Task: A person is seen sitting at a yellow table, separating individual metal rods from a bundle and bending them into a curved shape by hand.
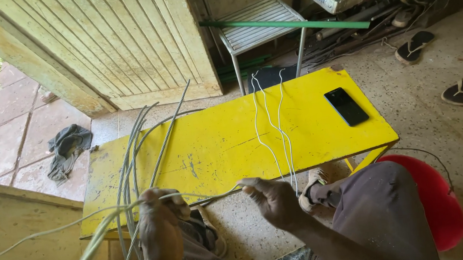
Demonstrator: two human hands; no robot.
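grey wire (203, 194) | left hand (159, 216) fisted | right hand (271, 198) pinching

Dark-screened black phone (346, 106) flat on yellow table (221, 141), right side; screen blank

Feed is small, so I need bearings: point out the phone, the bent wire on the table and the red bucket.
phone (346, 106), head view, middle of its dark screen.
bent wire (256, 124), head view, left strand on the yellow table.
red bucket (443, 207), head view, its side wall.
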